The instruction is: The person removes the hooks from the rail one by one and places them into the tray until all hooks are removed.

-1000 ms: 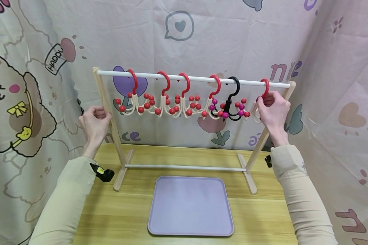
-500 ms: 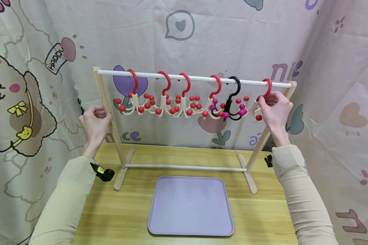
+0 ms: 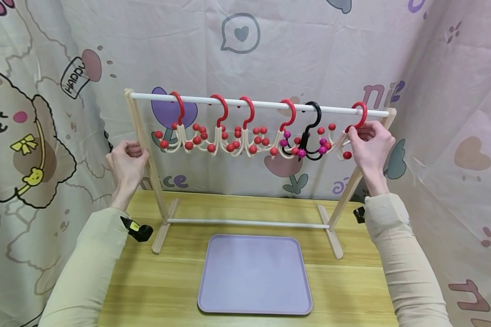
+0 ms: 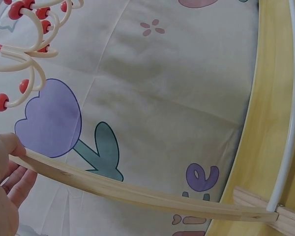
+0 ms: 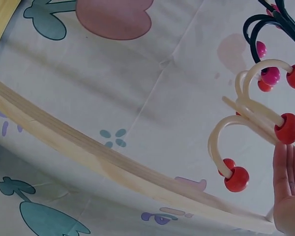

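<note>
At far left, the left hand (image 3: pixel 127 163) grips the left post (image 3: pixel 157 195) of the rack between thumb and fingers. Next along the rail (image 3: pixel 263 105) hang four red-hooked hangers (image 3: pixel 182 113) with pale arms and red balls. The tray (image 3: pixel 255 272) lies on the surface (image 3: pixel 147 281), on the near side of the rack. Right of the four hangs the black hanger (image 3: pixel 304 140). Near the rail's right end, the right hand (image 3: pixel 370 145) pinches the right-end hanger (image 3: pixel 365 116) below its red hook. The hook curves over the rail; whether it bears on it cannot be told.

The step in hand appears to be adjusting this hanger at the rail while the rack is steadied. The next move likely calls for a firm hold on the left post, a light pinch on the hanger, and care that its arms do not catch the black hanger.
</note>
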`<move>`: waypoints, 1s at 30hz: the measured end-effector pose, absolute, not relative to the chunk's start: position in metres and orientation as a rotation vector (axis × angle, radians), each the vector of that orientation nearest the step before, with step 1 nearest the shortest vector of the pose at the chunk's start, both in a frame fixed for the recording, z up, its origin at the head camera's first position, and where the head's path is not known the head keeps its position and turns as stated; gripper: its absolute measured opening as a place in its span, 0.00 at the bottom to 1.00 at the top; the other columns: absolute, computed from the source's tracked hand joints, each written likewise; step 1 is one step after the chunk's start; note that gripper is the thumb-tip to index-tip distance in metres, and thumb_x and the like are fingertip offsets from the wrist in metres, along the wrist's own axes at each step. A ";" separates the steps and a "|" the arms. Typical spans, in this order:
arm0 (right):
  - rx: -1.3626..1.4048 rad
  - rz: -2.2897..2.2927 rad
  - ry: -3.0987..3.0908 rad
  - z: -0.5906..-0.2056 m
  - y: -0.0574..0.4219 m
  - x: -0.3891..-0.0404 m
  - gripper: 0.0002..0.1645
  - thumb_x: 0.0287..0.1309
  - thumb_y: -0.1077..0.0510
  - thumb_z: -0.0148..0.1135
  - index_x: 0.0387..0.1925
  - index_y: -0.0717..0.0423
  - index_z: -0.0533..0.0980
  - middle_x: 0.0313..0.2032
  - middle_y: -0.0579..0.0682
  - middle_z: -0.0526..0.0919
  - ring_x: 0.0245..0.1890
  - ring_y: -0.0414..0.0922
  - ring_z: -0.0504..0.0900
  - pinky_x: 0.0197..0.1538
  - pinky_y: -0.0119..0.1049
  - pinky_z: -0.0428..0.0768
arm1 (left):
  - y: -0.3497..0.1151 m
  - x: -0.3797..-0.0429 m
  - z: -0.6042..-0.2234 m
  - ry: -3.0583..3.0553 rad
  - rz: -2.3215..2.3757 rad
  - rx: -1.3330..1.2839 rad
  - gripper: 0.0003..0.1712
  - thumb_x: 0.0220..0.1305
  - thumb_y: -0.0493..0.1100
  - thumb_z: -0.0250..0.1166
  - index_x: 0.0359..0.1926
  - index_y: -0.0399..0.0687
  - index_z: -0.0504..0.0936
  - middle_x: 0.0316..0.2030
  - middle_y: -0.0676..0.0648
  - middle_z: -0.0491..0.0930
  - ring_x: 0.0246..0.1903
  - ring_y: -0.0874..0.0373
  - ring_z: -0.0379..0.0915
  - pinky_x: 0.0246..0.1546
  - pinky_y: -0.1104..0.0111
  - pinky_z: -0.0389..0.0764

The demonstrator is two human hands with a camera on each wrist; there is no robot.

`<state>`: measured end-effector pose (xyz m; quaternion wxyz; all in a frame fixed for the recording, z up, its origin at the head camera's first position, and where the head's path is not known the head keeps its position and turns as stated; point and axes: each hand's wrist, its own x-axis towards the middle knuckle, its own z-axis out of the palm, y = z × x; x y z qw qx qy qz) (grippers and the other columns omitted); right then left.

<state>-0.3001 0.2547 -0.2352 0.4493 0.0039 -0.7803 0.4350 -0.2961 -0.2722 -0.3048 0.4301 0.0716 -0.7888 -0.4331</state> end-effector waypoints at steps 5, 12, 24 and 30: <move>-0.002 1.108 -1.921 -0.236 0.256 -0.299 0.21 0.63 0.48 0.64 0.49 0.59 0.82 0.47 0.56 0.89 0.35 0.23 0.80 0.52 0.25 0.82 | -0.272 -0.296 -0.305 -1.965 -1.084 0.175 0.13 0.59 0.37 0.64 0.44 0.34 0.85 0.31 0.45 0.86 0.24 0.86 0.67 0.52 0.75 0.67; -0.004 1.178 -1.882 -0.237 0.258 -0.297 0.18 0.62 0.48 0.67 0.47 0.55 0.83 0.45 0.50 0.90 0.36 0.26 0.83 0.49 0.24 0.82 | -0.272 -0.296 -0.304 -1.959 -1.095 0.169 0.13 0.59 0.36 0.64 0.44 0.34 0.85 0.33 0.42 0.88 0.24 0.86 0.67 0.57 0.68 0.66; -0.006 1.237 -1.790 -0.240 0.263 -0.296 0.17 0.60 0.49 0.69 0.47 0.53 0.84 0.44 0.45 0.90 0.36 0.27 0.84 0.48 0.22 0.81 | -0.273 -0.296 -0.304 -1.974 -1.111 0.161 0.15 0.59 0.37 0.64 0.45 0.33 0.84 0.37 0.35 0.88 0.24 0.88 0.66 0.62 0.63 0.62; 0.012 1.254 -1.758 -0.241 0.265 -0.294 0.16 0.60 0.49 0.69 0.46 0.52 0.84 0.43 0.42 0.90 0.37 0.28 0.85 0.48 0.23 0.81 | -0.274 -0.297 -0.304 -1.973 -1.111 0.160 0.14 0.59 0.37 0.65 0.45 0.34 0.84 0.34 0.42 0.89 0.23 0.88 0.66 0.62 0.63 0.61</move>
